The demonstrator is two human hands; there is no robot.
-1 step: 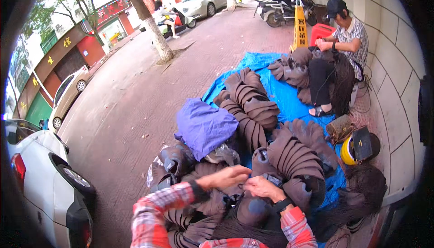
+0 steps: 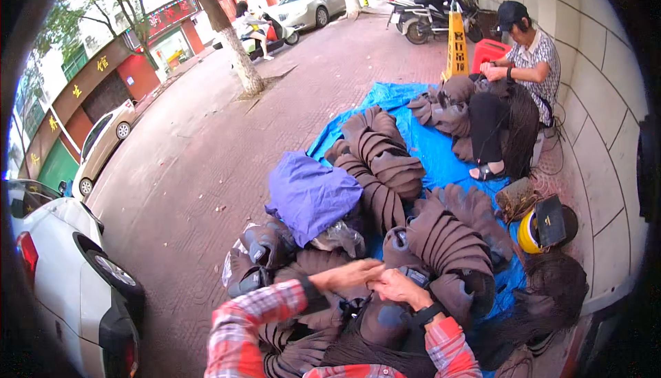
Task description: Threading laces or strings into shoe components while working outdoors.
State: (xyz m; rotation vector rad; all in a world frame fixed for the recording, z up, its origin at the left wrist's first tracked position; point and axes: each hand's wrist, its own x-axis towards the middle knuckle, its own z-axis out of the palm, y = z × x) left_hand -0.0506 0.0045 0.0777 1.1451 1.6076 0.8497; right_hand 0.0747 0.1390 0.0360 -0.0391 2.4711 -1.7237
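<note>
Left hand (image 2: pixel 350 275) loosely extended, right hand (image 2: pixel 403 288) curled, can't tell what they've got, but that rounded dark-brown fabric-looking piece (image 2: pixel 383 321) seems light and bendy, so grab its edge.

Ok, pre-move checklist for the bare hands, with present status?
1. Left hand and right hand in view: ok, close together.
2. Grip contents: cannot tell, too small and blurred.
3. Curved brown stacked pieces near right hand: ok.
4. Crumpled purple cloth clear of hands: ok, lies beyond them.
5. Blue plastic sheet uncovered: not ok, brown stacks cover much.
6. Co-worker in patterned shirt clear: ok, seated apart.
</note>
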